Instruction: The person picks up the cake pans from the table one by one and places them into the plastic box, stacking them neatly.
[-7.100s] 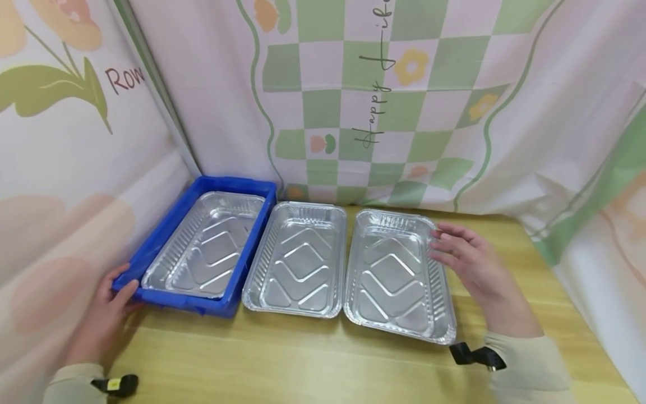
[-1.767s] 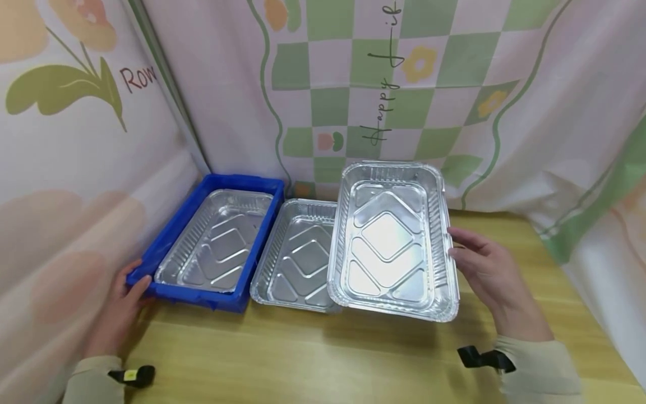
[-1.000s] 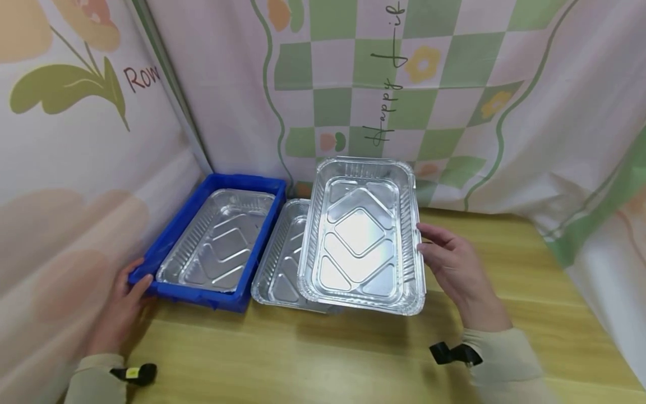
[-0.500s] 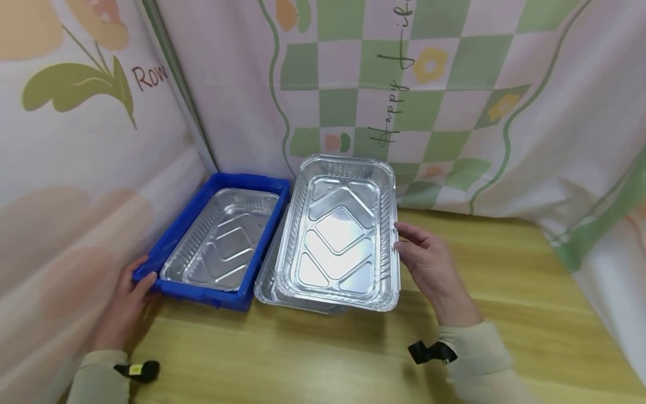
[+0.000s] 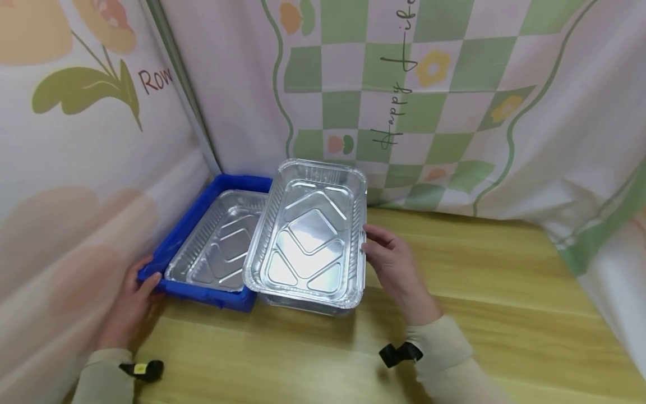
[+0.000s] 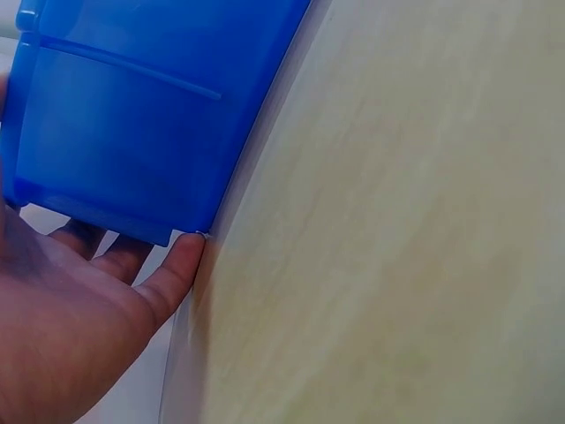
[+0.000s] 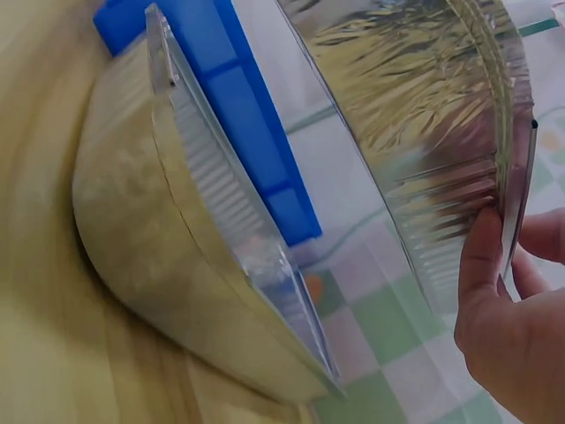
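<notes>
My right hand [image 5: 396, 272] pinches the right rim of an aluminum foil tray [image 5: 310, 233], thumb and fingers on either side of the edge. This tray hangs tilted, raised above a second foil tray [image 7: 168, 230] that stands on the table and is mostly hidden from the head view. Its left edge overlaps the right side of a blue plastic bin [image 5: 212, 296] there. Inside the bin lies a third foil tray [image 5: 222, 252], partly covered. At the bin's near left corner my left hand [image 5: 128, 308] grips the rim, with fingertips at its edge in the left wrist view.
A wooden table [image 5: 504, 314] stretches out to the right and in front. Behind it hangs a checkered curtain [image 5: 378, 101], and a printed cloth [image 5: 101, 168] closes the left side beside the bin. Black straps [image 5: 401, 354] sit at both wrists.
The rightmost foil tray has been taken by its rim, lifted off the table and carried left over the middle tray to the bin's edge. The left hand stays on the bin's corner.
</notes>
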`<action>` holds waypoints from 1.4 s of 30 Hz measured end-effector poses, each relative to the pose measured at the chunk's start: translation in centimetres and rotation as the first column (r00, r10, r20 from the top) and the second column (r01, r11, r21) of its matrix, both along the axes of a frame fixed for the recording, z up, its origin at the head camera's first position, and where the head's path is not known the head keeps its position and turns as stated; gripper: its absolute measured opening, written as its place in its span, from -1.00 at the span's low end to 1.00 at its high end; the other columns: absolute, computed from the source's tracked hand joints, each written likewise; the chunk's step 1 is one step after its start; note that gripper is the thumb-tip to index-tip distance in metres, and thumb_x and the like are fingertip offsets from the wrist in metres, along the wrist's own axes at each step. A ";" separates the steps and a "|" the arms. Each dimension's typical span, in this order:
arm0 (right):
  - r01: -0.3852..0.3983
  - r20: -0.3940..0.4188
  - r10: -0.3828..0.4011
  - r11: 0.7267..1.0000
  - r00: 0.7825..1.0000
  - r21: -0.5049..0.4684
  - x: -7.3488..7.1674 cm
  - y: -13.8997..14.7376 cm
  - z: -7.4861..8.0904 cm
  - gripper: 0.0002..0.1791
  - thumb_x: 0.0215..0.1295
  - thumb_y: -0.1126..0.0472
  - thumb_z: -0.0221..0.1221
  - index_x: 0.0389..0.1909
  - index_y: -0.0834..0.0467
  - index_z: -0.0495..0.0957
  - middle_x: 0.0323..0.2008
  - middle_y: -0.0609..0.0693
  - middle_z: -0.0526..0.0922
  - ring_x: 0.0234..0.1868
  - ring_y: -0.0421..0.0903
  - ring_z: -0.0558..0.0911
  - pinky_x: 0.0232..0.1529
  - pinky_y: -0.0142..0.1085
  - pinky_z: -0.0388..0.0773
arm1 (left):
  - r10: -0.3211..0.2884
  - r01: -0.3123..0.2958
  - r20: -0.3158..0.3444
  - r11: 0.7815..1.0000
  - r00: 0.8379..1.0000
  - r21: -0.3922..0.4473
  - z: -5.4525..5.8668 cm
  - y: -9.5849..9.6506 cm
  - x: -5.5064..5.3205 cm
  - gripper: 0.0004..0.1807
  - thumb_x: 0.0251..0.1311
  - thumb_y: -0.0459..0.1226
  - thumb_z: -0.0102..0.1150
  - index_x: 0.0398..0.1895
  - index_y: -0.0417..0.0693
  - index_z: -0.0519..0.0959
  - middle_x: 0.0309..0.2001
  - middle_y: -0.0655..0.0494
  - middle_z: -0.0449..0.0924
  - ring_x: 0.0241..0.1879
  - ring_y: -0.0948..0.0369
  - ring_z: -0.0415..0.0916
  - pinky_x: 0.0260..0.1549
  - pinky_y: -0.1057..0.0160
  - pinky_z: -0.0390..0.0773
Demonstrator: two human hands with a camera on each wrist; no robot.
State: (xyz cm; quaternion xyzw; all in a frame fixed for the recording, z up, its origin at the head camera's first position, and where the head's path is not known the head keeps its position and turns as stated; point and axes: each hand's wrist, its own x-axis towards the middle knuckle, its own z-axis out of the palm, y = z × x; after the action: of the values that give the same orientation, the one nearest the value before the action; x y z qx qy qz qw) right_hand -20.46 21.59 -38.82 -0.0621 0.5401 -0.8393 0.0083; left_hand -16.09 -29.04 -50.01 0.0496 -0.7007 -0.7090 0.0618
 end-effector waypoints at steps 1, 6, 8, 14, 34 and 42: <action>0.005 0.012 -0.005 1.000 1.000 -0.011 -0.1 -0.4 -0.1 -0.63 0.23 0.64 0.05 -0.05 0.25 0.59 -0.16 0.05 0.60 -0.20 -0.11 0.60 -0.15 -0.35 0.60 | 0.000 0.000 0.000 1.000 1.000 0.005 -0.1 0.0 0.0 -0.37 0.45 -0.13 0.02 0.50 0.24 0.06 0.34 -0.39 -0.08 -0.12 0.52 0.48 -0.17 0.51 0.53; 0.053 0.075 -0.050 0.998 0.996 -0.041 -0.4 -2.8 -0.6 -0.62 0.20 0.64 0.05 -0.06 0.23 0.58 -0.19 0.04 0.57 -0.24 -0.13 0.58 -0.18 -0.37 0.59 | 0.002 -0.002 0.027 1.000 1.000 0.002 -0.3 -0.2 -0.1 -0.35 0.45 -0.08 0.02 0.52 0.27 0.04 0.39 -0.35 -0.12 -0.09 0.53 0.46 -0.15 0.52 0.52; 0.070 0.092 -0.067 0.997 0.994 -0.036 -0.5 -3.9 -0.8 -0.63 0.18 0.64 0.09 -0.03 0.28 0.56 -0.21 0.03 0.56 -0.25 -0.13 0.57 -0.19 -0.37 0.59 | 0.000 0.000 0.017 1.000 1.000 0.016 -0.4 -0.2 -0.2 -0.35 0.45 -0.09 0.02 0.51 0.26 0.05 0.39 -0.30 -0.09 -0.07 0.51 0.46 -0.14 0.51 0.52; 0.064 0.087 -0.063 0.998 0.994 -0.011 -0.9 -6.7 -1.4 -0.57 0.19 0.63 0.06 0.13 0.50 0.41 -0.18 0.07 0.55 -0.28 -0.12 0.57 -0.24 -0.36 0.58 | -0.002 0.002 -0.013 0.999 1.000 0.037 -0.5 -0.1 -0.2 -0.37 0.45 -0.12 0.03 0.51 0.22 0.07 0.34 -0.28 -0.01 -0.08 0.45 0.51 -0.14 0.47 0.55; 0.054 0.115 -0.057 0.998 0.992 0.028 -2.0 -13.5 -2.2 -0.51 0.11 0.63 0.10 0.14 0.55 0.39 0.05 0.41 0.49 -0.13 0.04 0.61 -0.13 -0.24 0.64 | -0.020 0.028 0.052 0.987 0.998 -0.160 -0.4 -0.5 -0.1 -0.34 0.50 0.00 -0.12 0.56 0.23 -0.05 0.35 -0.23 0.03 -0.17 0.34 0.55 -0.12 0.41 0.55; 0.064 0.107 -0.067 0.997 0.992 0.036 -2.5 -15.2 -1.9 -0.49 0.10 0.63 0.09 0.15 0.55 0.38 0.09 0.46 0.45 -0.15 0.08 0.62 -0.17 -0.25 0.64 | -0.016 0.018 0.031 0.997 0.999 -0.074 -0.3 -0.4 0.0 -0.38 0.51 -0.04 -0.11 0.54 0.18 0.00 0.29 -0.15 0.06 -0.17 0.38 0.55 -0.13 0.42 0.54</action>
State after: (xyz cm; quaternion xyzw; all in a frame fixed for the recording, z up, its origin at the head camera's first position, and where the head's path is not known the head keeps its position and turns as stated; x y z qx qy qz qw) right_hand -22.95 6.44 -40.68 0.0015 0.5543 -0.8323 0.0111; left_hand -16.13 -29.40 -50.31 0.0521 -0.7277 -0.6823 0.0467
